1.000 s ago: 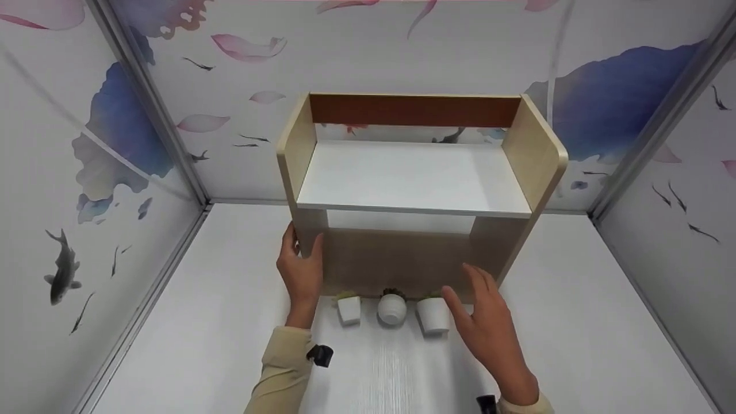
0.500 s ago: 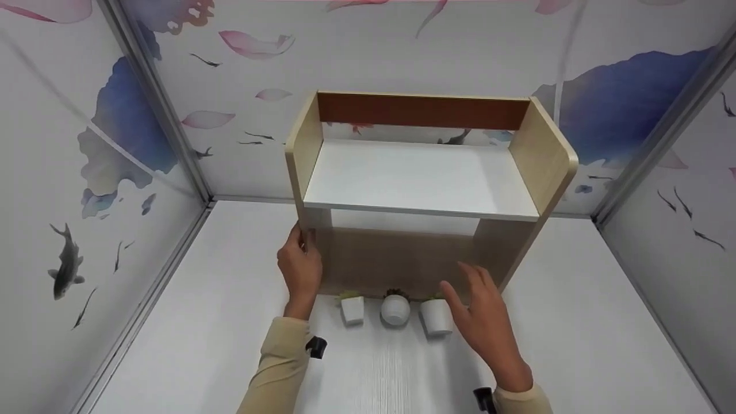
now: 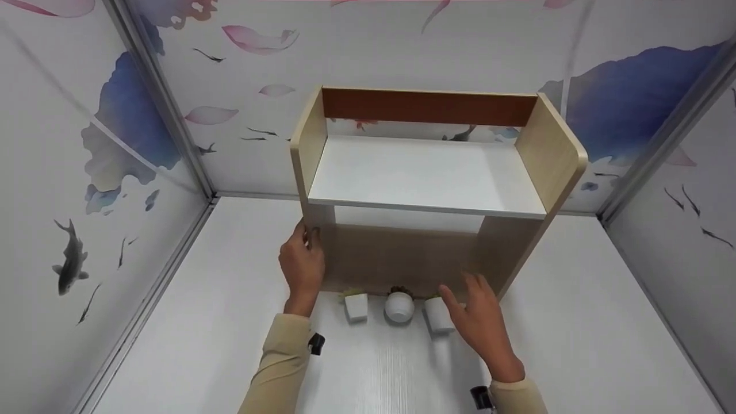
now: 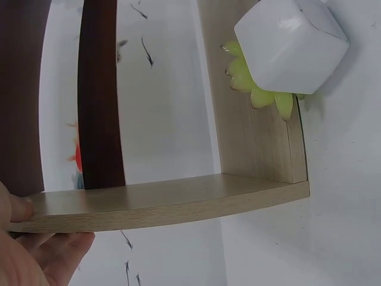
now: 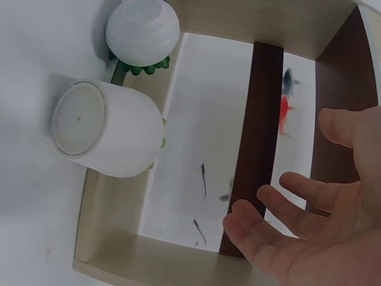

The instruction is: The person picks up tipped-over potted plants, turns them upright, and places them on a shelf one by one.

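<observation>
A small wooden shelf unit (image 3: 428, 175) with a white middle board stands on the white table. My left hand (image 3: 302, 264) pinches the front edge of its left side panel, thumb inside and fingers outside; the left wrist view shows this panel (image 4: 161, 205) too. My right hand (image 3: 482, 328) is held open near the right side panel (image 5: 172, 262), fingers spread and holding nothing. Three white pots lie tipped over at the shelf's front, plants toward it: an angular one (image 3: 356, 307) with a yellow-green succulent (image 4: 256, 83), a round one (image 3: 399, 307), and a larger cylindrical one (image 3: 439, 316) beside my right hand.
Printed wall panels (image 3: 425, 52) with metal corner posts enclose the table (image 3: 190, 322) at the back and both sides. Dark red-brown slats (image 5: 256, 131) cross the shelf's back. The shelf's base board (image 3: 402, 259) lies just behind the pots.
My left thumb has come in against the side panel, so the hand now pinches it. My right hand has drawn slightly lower, its fingers less extended. The shelf appears slightly farther right in view.
</observation>
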Demonstrator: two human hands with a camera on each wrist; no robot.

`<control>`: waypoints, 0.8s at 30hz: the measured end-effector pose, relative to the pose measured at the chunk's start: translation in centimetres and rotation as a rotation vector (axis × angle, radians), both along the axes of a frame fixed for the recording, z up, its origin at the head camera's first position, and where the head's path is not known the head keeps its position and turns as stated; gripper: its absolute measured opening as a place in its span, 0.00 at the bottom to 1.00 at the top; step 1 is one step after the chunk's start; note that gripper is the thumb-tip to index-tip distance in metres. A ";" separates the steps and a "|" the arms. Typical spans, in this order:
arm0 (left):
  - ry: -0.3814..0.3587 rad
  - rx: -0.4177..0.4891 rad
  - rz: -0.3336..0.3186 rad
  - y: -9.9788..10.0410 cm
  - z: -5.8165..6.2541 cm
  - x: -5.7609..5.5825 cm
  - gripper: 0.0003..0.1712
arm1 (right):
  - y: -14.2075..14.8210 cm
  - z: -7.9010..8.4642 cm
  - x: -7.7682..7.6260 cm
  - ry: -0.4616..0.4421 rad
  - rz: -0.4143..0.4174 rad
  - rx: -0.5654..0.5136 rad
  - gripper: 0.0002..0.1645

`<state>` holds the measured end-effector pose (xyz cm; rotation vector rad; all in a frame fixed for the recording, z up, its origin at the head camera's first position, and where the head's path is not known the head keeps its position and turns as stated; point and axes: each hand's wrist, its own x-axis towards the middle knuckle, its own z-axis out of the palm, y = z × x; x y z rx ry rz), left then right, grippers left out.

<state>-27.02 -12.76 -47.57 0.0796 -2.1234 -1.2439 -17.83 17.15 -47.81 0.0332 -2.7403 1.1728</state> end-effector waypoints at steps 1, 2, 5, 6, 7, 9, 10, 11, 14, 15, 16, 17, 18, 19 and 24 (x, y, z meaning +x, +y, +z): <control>-0.003 0.000 -0.003 0.0 0.0 0.0 0.19 | 0.0 -0.2 0.0 -0.007 0.000 0.001 0.40; -0.007 -0.002 -0.005 0.0 0.0 0.0 0.19 | 0.0 -0.4 -0.1 -0.011 0.001 0.003 0.40; -0.014 -0.010 -0.005 0.0 0.2 0.0 0.19 | -0.2 -1.0 -0.3 -0.011 0.014 0.017 0.40; -0.015 -0.014 -0.002 -0.1 0.2 0.0 0.19 | -0.2 -1.3 -0.3 -0.010 0.020 0.023 0.40; -0.017 -0.018 0.001 -0.1 0.2 -0.1 0.18 | -0.2 -1.5 -0.4 -0.008 0.025 0.028 0.40; -0.019 -0.024 0.005 -0.1 0.3 -0.1 0.18 | -0.3 -2.0 -0.5 -0.007 0.029 0.032 0.41; -0.022 -0.027 0.007 -0.1 0.3 -0.1 0.18 | -0.3 -2.2 -0.6 -0.009 0.027 0.034 0.41; -0.024 -0.028 0.007 -0.1 0.4 -0.1 0.18 | -0.3 -2.4 -0.6 -0.013 0.025 0.034 0.41; -0.027 -0.030 0.006 -0.2 0.4 0.0 0.18 | -0.4 -3.2 -0.8 -0.019 0.019 0.033 0.40; -0.027 -0.031 0.006 -0.2 0.3 0.0 0.18 | -0.4 -3.4 -0.9 -0.017 0.018 0.036 0.39; -0.028 -0.030 0.006 -0.2 0.4 0.0 0.18 | -0.4 -3.7 -1.0 -0.013 0.015 0.040 0.39; -0.028 -0.029 0.006 -0.2 0.4 0.0 0.18 | -0.5 -3.9 -1.0 -0.007 0.013 0.044 0.38; -0.028 -0.029 0.005 -0.2 0.3 -0.1 0.18 | -0.5 -4.2 -1.0 -0.001 0.009 0.047 0.37; -0.029 -0.027 0.005 -0.2 0.3 -0.1 0.18 | -0.5 -4.4 -1.1 0.005 0.004 0.052 0.37; -0.033 -0.023 0.004 -0.3 0.3 -0.1 0.19 | -0.5 -5.5 -1.1 0.016 -0.026 0.047 0.36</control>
